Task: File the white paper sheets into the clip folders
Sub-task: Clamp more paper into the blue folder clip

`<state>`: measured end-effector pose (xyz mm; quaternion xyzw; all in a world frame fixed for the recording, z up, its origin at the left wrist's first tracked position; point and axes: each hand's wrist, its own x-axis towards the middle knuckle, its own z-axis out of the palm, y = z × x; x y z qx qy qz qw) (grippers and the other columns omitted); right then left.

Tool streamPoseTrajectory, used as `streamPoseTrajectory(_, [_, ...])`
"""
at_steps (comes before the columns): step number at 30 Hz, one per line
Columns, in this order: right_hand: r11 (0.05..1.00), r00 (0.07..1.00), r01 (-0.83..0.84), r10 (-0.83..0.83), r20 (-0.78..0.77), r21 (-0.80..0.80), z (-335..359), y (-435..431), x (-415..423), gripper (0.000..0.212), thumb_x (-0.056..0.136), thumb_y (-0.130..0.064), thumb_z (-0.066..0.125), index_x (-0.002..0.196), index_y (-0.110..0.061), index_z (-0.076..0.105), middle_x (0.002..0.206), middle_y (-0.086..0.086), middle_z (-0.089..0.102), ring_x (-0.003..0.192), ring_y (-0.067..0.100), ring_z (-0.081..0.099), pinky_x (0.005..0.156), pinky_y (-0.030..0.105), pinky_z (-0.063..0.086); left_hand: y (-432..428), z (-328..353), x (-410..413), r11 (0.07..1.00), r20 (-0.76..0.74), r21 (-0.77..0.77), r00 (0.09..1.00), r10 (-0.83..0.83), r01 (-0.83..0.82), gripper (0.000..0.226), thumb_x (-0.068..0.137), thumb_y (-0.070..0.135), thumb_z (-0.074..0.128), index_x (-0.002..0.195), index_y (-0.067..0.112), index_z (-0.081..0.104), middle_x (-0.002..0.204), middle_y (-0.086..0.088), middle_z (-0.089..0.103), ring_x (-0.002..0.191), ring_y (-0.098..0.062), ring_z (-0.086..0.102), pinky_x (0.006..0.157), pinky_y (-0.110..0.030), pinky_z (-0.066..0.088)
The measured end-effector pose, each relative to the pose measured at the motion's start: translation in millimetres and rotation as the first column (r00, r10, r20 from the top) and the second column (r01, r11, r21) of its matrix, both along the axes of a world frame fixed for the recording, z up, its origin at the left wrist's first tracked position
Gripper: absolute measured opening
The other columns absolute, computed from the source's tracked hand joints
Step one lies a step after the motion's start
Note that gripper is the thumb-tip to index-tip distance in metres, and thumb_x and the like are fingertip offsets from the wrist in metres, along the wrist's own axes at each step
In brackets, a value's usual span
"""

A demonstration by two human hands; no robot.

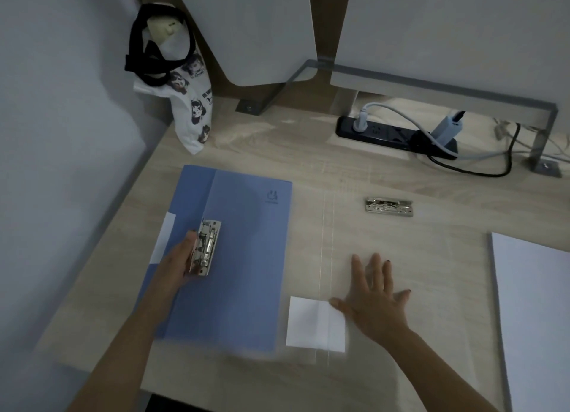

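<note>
Left hand (185,255) grips the metal clip (205,247) on the stiff, slick blue clip folder (240,257); right hand (374,297) spread flat on the clear folder (401,242); thin, floppy white paper sheets (536,303) far right, best pinched at an edge.

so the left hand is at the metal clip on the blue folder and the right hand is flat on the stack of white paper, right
Not quite. In the head view the right hand lies flat on the clear folder, apart from the paper stack. The left hand is at the metal clip on the blue folder.
</note>
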<state>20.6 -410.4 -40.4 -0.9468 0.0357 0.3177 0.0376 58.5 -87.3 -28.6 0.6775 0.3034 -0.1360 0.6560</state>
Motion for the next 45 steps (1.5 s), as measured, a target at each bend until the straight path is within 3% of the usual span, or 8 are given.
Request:
streamPoseTrajectory(4, [1.000, 0.999, -0.009, 0.010, 0.032, -0.016, -1.7, -2.0, -0.8, 0.094, 0.079, -0.076, 0.022, 0.144, -0.024, -0.021, 0.151, 0.015, -0.030, 0.141, 0.036, -0.021, 0.107, 0.066, 0.012, -11.8, 8.5, 49.1, 0.987, -0.008, 0.155, 0.999, 0.033, -0.032, 0.047, 0.087, 0.057, 0.044, 0.073, 0.018, 0.066, 0.062, 0.002, 0.065, 0.062, -0.019, 0.060, 0.065, -0.033, 0.046])
streamPoseTrajectory(8, [1.000, 0.998, -0.021, 0.021, 0.051, -0.012, -5.6, -3.6, 0.8, 0.117, 0.037, -0.082, -0.033, 0.136, -0.021, -0.028, 0.140, 0.013, -0.035, 0.141, 0.037, -0.016, 0.105, 0.066, 0.018, -21.9, 5.2, 79.9, 0.886, 0.054, 0.463, 0.996, -0.066, 0.033, 0.047, 0.090, 0.048, 0.047, 0.059, 0.012, 0.042, 0.055, -0.007, 0.040, 0.053, -0.021, 0.040, 0.053, -0.031, 0.028])
streamPoseTrajectory(12, [0.999, 0.996, 0.042, -0.040, 0.078, -0.030, -8.4, -6.4, 0.8, 0.093, 0.080, -0.070, -0.008, 0.135, -0.016, 0.045, 0.137, 0.024, 0.048, 0.119, 0.043, 0.052, 0.064, 0.064, 0.050, -29.9, -3.7, 92.0, 0.812, 0.040, 0.582, 0.996, -0.085, 0.045, 0.040, 0.095, 0.038, 0.041, 0.075, 0.005, 0.052, 0.069, -0.014, 0.047, 0.070, -0.024, 0.046, 0.064, -0.034, 0.031])
streamPoseTrajectory(14, [0.999, 0.997, 0.042, -0.042, 0.059, -0.011, -10.9, -9.8, -1.5, 0.080, 0.086, -0.063, -0.002, 0.128, -0.017, 0.049, 0.127, 0.021, 0.059, 0.110, 0.041, 0.060, 0.057, 0.059, 0.053, -38.1, -4.8, 92.6, 0.785, 0.059, 0.617, 0.992, -0.107, 0.048, 0.038, 0.096, 0.032, 0.042, 0.077, 0.001, 0.051, 0.073, -0.019, 0.050, 0.070, -0.029, 0.049, 0.068, -0.038, 0.036])
streamPoseTrajectory(23, [0.996, 0.994, 0.088, -0.089, 0.069, 0.005, -7.5, -8.2, -1.9, 0.070, 0.075, -0.063, 0.027, 0.127, -0.020, 0.046, 0.127, 0.019, 0.059, 0.112, 0.038, 0.059, 0.062, 0.060, 0.052, -103.8, -6.7, 73.0, 0.415, 0.073, 0.906, 0.934, -0.350, 0.085, 0.059, 0.092, 0.025, 0.050, 0.140, -0.002, 0.030, 0.151, -0.027, 0.020, 0.142, -0.040, 0.010, 0.116, -0.052, 0.006])
streamPoseTrajectory(30, [0.970, 0.943, 0.153, -0.201, 0.264, 0.192, 1.6, -33.8, 22.3, 0.061, 0.084, -0.041, 0.026, 0.130, -0.010, 0.051, 0.138, 0.022, 0.047, 0.125, 0.035, 0.050, 0.093, 0.049, 0.047, -217.5, -39.1, 61.1, 0.120, -0.039, 0.953, 0.504, -0.863, 0.279, 0.053, 0.090, 0.031, 0.033, 0.133, 0.004, 0.046, 0.146, -0.017, 0.039, 0.139, -0.033, 0.028, 0.115, -0.040, 0.006])
streamPoseTrajectory(40, [0.974, 0.869, 0.033, -0.138, 0.475, 0.222, -22.4, -58.5, 104.6, 0.063, 0.087, -0.030, 0.011, 0.143, -0.007, 0.028, 0.152, 0.016, 0.025, 0.142, 0.031, 0.020, 0.114, 0.035, 0.010, -239.4, -71.7, 56.9, 0.061, -0.113, 0.953, 0.536, -0.837, 0.297, 0.059, 0.097, 0.040, 0.011, 0.143, 0.008, 0.031, 0.151, -0.015, 0.030, 0.142, -0.028, 0.024, 0.113, -0.042, 0.015])
streamPoseTrajectory(45, [0.987, 0.817, 0.015, -0.105, 0.566, 0.162, -35.2, -56.7, 114.8, 0.054, 0.085, -0.017, 0.030, 0.137, -0.010, 0.041, 0.139, 0.018, 0.048, 0.131, 0.037, 0.042, 0.106, 0.047, 0.036, -239.4, -71.7, 56.1, 0.071, -0.111, 0.951, 0.550, -0.828, 0.300, 0.058, 0.096, 0.040, 0.018, 0.145, 0.009, 0.027, 0.153, -0.013, 0.025, 0.144, -0.025, 0.017, 0.114, -0.041, 0.015])
